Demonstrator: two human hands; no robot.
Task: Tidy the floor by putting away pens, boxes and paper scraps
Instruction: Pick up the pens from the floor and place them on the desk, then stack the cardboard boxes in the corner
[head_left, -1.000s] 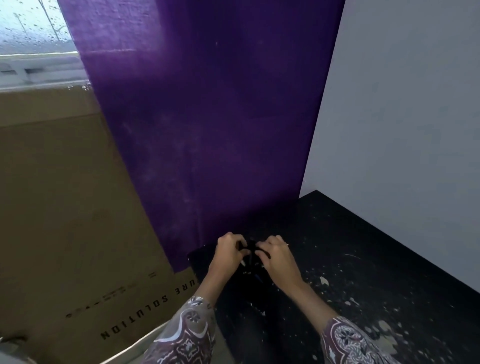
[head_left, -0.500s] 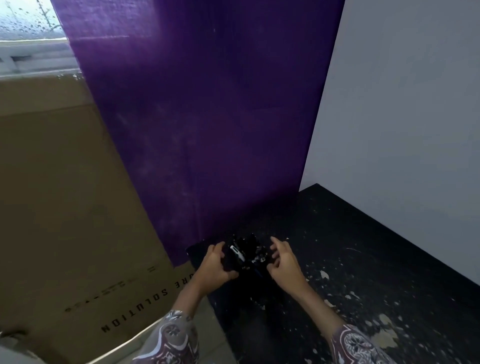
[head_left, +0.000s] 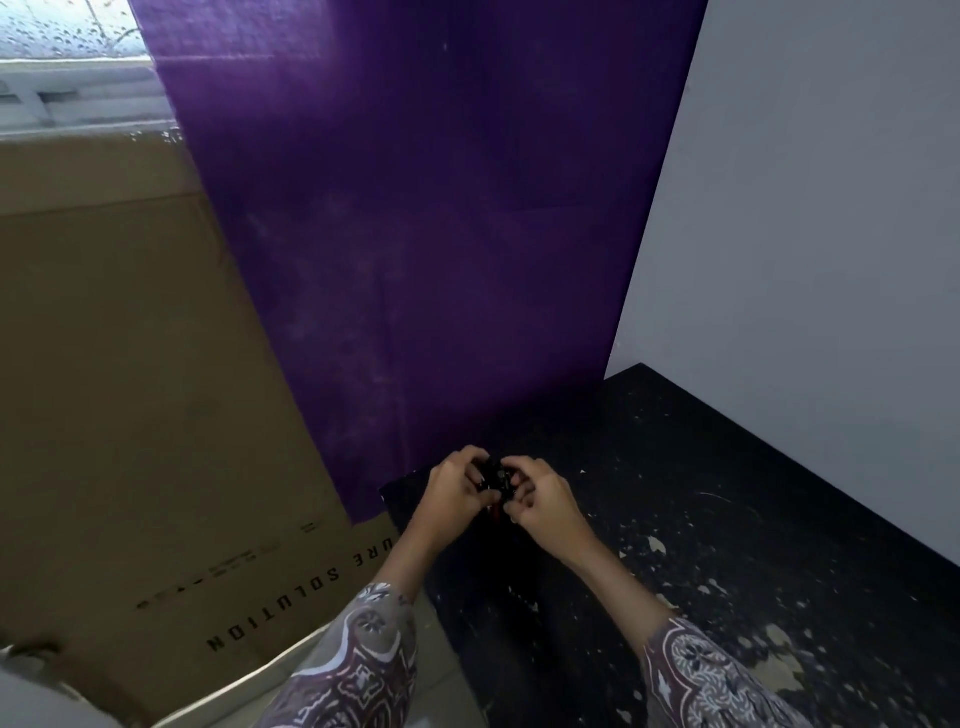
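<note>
Pens, a small dark bundle too blurred to count, sit pinched between the left hand and right hand, each grip closed around them, above the speckled black floor beside a purple sheet and cardboard box.

Purple sheet and cardboard box blocked the far and left sides; black floor lay open rightward to the wall.

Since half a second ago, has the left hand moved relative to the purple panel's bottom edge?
Yes. The left hand has closed inward toward the right hand, both now bunched around small dark objects, near the purple panel.
</note>
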